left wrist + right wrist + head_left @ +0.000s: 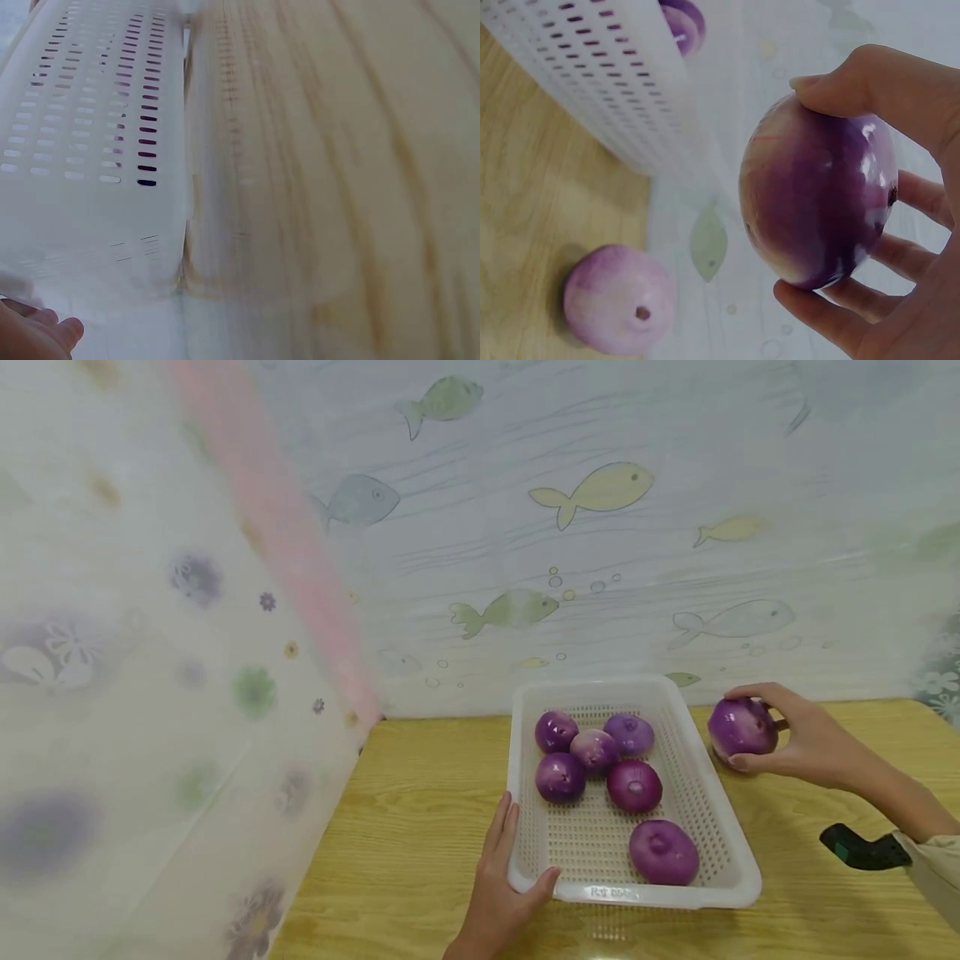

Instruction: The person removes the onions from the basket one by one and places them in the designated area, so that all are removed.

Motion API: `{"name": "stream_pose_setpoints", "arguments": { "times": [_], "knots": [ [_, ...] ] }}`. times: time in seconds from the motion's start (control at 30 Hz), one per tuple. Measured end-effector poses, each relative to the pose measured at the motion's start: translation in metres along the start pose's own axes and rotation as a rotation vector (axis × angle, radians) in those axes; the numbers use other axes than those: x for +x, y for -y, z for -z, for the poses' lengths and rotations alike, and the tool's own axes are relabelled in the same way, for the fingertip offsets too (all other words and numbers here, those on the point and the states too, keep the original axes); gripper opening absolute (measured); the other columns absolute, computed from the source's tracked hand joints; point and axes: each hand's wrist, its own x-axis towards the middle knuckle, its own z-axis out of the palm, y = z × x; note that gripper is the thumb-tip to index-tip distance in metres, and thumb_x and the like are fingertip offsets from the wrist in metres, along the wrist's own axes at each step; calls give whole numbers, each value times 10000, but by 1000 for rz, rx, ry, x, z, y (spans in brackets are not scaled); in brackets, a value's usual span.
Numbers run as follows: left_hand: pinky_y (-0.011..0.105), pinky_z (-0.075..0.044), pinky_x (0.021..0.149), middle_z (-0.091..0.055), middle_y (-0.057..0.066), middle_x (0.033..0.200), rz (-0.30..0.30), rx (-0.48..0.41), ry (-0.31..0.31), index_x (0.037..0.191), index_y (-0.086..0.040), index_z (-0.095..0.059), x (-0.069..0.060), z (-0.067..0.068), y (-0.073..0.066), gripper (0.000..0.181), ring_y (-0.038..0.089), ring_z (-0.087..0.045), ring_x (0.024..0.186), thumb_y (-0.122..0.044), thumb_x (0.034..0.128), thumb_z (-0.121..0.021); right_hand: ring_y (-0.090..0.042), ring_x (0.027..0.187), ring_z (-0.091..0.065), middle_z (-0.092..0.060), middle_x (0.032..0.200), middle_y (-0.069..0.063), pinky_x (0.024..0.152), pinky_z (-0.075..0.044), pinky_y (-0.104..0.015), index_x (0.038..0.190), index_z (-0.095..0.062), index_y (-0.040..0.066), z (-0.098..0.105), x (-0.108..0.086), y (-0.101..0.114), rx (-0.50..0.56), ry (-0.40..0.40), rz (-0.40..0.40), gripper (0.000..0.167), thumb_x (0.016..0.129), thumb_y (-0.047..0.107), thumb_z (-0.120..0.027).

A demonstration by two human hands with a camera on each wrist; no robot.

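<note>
A white perforated plastic basket (600, 893) holds several purple onions (634, 786). My left hand (498, 881) holds its near left corner, fingers along the outer side and thumb at the front rim. In the left wrist view, fingertips (69, 332) show beside the basket wall (90, 210). My right hand (806, 739) grips a purple onion (738, 727) between thumb and fingers, just right of the basket. That onion (817, 195) has a pale side in the right wrist view. Another onion (619, 300) rests on the table there; in the head view it is mostly hidden.
The wood-grain table (420, 810) meets a wall (480, 543) with printed fish right behind the basket. A flowered wall covering (150, 735) rises at the left. A black strap-like piece (862, 847) is at the right sleeve.
</note>
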Motion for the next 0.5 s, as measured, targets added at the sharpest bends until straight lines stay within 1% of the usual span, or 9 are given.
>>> {"name": "stream_pose_setpoints", "arguments": {
  "times": [0.03, 0.2, 0.3, 0.43, 0.5],
  "knots": [
    [385, -369, 1043, -240, 151, 1530, -4, 1, 0, 1449, 17, -325, 0, 0, 0, 836, 300, -368, 1325, -358, 815, -721, 96, 933, -425, -527, 1171, -100, 649, -494, -166, 1253, -521, 92, 1, -1, -2, 4, -3, -21, 740, 611, 134, -887],
    [387, -397, 1024, -240, 151, 1530, -8, -2, 2, 1452, 13, -319, 1, 0, 0, 835, 297, -380, 1315, -362, 820, -715, 110, 903, -426, -519, 1151, -118, 628, -486, -148, 1255, -517, 76, 4, -4, -10, 19, -9, -75, 754, 603, 132, -892],
    [387, -413, 1016, -244, 152, 1528, -14, -1, -1, 1450, 17, -321, 1, 0, 0, 835, 293, -387, 1310, -364, 820, -714, 119, 893, -421, -511, 1153, -148, 603, -489, -150, 1261, -504, 52, 5, -6, -16, 31, -11, -81, 752, 614, 110, -882],
    [388, -426, 1010, -256, 162, 1521, -31, 11, -12, 1442, 29, -331, 1, 0, 0, 830, 295, -393, 1305, -368, 821, -712, 142, 876, -409, -502, 1158, -191, 589, -478, -131, 1272, -487, 31, 6, -7, -23, 38, -12, -106, 753, 628, 96, -872],
    [385, -423, 1012, -258, 161, 1521, -29, 12, -13, 1441, 29, -332, 1, 0, 0, 830, 292, -391, 1308, -371, 821, -711, 158, 868, -399, -496, 1165, -212, 582, -478, -126, 1275, -479, 22, 7, -8, -27, 40, -12, -123, 753, 635, 93, -868]
  ]
}}
